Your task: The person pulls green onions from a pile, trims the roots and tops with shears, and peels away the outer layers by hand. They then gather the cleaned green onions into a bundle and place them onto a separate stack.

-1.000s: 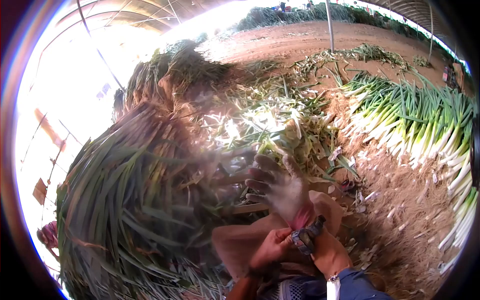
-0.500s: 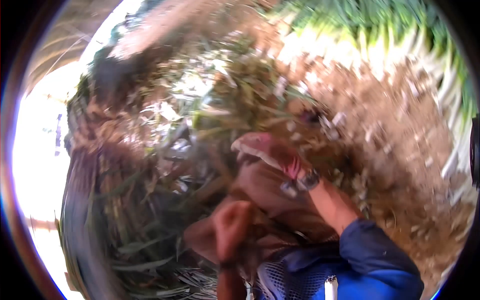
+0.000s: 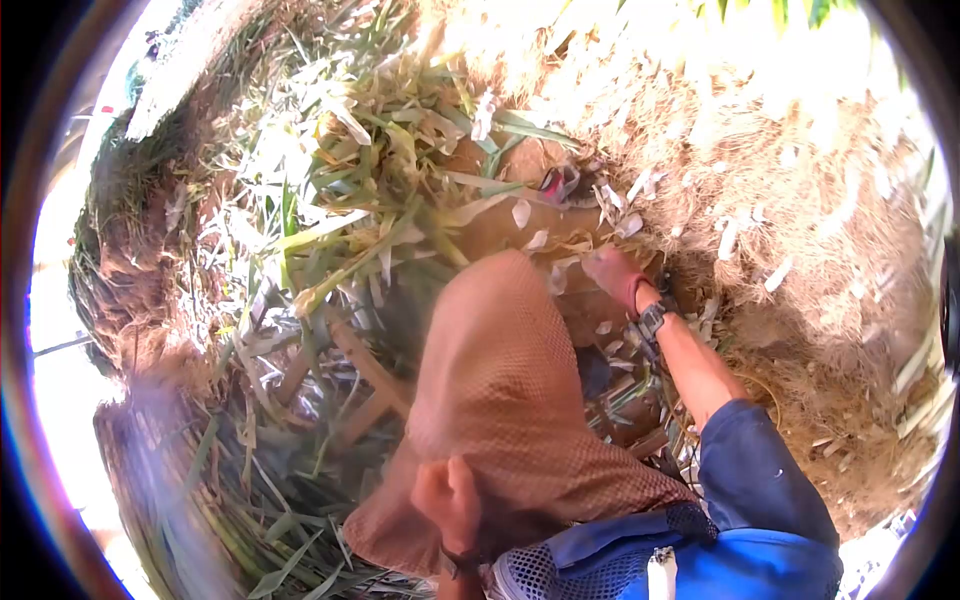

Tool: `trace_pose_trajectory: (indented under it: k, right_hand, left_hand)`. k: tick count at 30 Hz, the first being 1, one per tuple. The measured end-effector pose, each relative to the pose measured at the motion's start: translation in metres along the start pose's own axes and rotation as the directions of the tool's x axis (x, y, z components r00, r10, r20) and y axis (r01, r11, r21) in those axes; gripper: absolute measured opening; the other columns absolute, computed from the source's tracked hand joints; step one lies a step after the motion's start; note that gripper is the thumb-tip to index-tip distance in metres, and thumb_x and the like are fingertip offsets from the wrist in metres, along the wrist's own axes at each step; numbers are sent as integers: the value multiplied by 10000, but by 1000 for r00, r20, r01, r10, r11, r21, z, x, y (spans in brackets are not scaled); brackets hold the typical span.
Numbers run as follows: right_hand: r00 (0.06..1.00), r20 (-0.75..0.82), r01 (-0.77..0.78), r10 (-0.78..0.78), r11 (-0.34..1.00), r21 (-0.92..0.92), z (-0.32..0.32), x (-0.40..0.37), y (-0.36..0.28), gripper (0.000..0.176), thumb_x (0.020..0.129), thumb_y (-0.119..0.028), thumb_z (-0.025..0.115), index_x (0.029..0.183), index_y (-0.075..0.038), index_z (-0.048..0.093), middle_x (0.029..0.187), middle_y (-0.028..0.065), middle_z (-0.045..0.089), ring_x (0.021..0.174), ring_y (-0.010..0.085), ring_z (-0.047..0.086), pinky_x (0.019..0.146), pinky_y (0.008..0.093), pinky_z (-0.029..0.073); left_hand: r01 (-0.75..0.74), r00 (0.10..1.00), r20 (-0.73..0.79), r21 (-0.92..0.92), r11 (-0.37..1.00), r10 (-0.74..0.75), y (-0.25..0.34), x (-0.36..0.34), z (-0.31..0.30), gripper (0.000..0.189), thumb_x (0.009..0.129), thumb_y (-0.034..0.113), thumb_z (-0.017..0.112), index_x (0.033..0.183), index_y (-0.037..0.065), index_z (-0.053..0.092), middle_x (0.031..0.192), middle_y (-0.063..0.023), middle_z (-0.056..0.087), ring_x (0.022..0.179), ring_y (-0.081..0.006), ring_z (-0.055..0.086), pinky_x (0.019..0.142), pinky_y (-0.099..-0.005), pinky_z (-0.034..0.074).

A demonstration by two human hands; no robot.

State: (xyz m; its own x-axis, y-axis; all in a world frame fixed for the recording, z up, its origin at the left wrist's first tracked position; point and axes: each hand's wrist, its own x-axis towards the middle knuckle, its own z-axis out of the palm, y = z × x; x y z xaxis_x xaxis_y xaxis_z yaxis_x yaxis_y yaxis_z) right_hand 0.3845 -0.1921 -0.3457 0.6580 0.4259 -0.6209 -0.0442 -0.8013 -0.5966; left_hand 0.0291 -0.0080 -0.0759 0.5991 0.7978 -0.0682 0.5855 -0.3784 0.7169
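My right hand (image 3: pixel 615 277), in a reddish glove with a dark watch (image 3: pixel 652 320) at the wrist, reaches down to the littered ground beyond my knee. Its fingers look curled, and whatever they may hold is hidden. My left hand (image 3: pixel 447 503) is low over my lap, fingers loosely closed, with nothing visible in them. A brown textured cloth (image 3: pixel 500 370) covers my raised knee and lap. Past the knee is a foot (image 3: pixel 490 225) with a dark and pink strap (image 3: pixel 558 184), among pale peelings (image 3: pixel 628 225).
Cut green leaves and stalks (image 3: pixel 340 200) are heaped ahead and left. A large bundle of long stalks (image 3: pixel 170 490) stands at the lower left. Rooty brown soil (image 3: pixel 800 320) with white scraps stretches right. Green leaf tips (image 3: pixel 790 12) show at the top right. A cigarette (image 3: pixel 662 575) juts in at the bottom.
My right hand has gone from above my lap out to the ground on the right. My left hand stays low near my lap. The view has tilted down, leaving most of the green-and-white stalks out of sight.
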Motion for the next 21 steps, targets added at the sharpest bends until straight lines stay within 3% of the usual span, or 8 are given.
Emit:
trace_pose_trajectory:
  k: [2, 3, 5, 6, 8, 12, 17, 21]
  right_hand:
    - [995, -99, 14, 8, 976, 219, -16, 12, -28, 546, 920, -421, 636, 1256, 4, 694, 1178, 271, 732, 1139, 425, 691, 954, 458, 538]
    - [996, -83, 7, 11, 977, 215, -18, 26, -38, 546, 920, -421, 636, 1256, 4, 694, 1178, 271, 732, 1139, 425, 691, 954, 458, 538]
    - [971, -240, 4, -12, 999, -34, -21, 54, -57, 555, 936, -353, 598, 1397, -45, 624, 1271, 269, 707, 1205, 434, 667, 1024, 480, 530]
    - [974, -228, 0, -9, 999, -37, -27, 63, -72, 555, 936, -353, 598, 1397, -45, 624, 1271, 269, 707, 1205, 434, 667, 1024, 480, 530]
    - [990, -127, 31, -67, 963, -266, -37, 84, -100, 565, 938, -320, 569, 1464, -116, 590, 1342, 276, 670, 1247, 440, 648, 1072, 506, 513]
    - [995, -77, -87, 60, 903, -421, -32, 127, -127, 706, 951, -422, 597, 1608, -226, 432, 1400, 220, 667, 1293, 426, 639, 1079, 525, 509]
    - [990, -68, -138, 121, 819, -557, -25, 151, -122, 690, 956, -461, 600, 1585, -207, 477, 1420, 175, 676, 1286, 382, 664, 1068, 511, 513]
    - [980, -101, -197, 170, 805, -560, -24, 153, -93, 525, 983, -420, 585, 1392, -103, 673, 1361, 188, 704, 1250, 383, 681, 1042, 493, 536]
  left_hand:
    - [-27, 997, -64, 62, 998, 31, 1, -1, 5, 313, 964, 132, 686, 719, 34, 518, 649, -31, 504, 602, -132, 457, 566, -351, 389]
    - [-12, 998, -64, 67, 998, 16, 1, -1, 5, 313, 964, 132, 686, 719, 34, 518, 649, -31, 504, 602, -132, 457, 566, -351, 389]
    - [-47, 996, -65, 190, 981, 60, 1, -1, 4, 313, 935, 94, 675, 702, 46, 472, 627, -49, 471, 569, -166, 439, 548, -378, 365]
    - [-77, 990, -95, 257, 963, 104, 2, -3, 6, 311, 902, 92, 673, 692, 56, 446, 619, -71, 444, 549, -206, 423, 541, -397, 349]
    - [-54, 992, -98, 239, 969, 80, 12, -2, 7, 303, 889, 100, 676, 693, 60, 449, 616, -77, 436, 543, -219, 418, 540, -405, 341]
    - [-6, 989, -145, 213, 977, 37, -9, -13, 5, 279, 851, 118, 685, 695, 69, 460, 611, -83, 426, 532, -240, 416, 538, -424, 329]
    - [-12, 994, -103, 239, 971, 38, -27, -26, -7, 242, 875, 148, 700, 736, 69, 519, 632, -87, 474, 542, -242, 452, 539, -419, 361]
    - [-44, 996, -62, 235, 971, 60, -29, -25, -12, 217, 902, 181, 716, 778, 69, 576, 653, -93, 516, 554, -247, 486, 541, -414, 392]
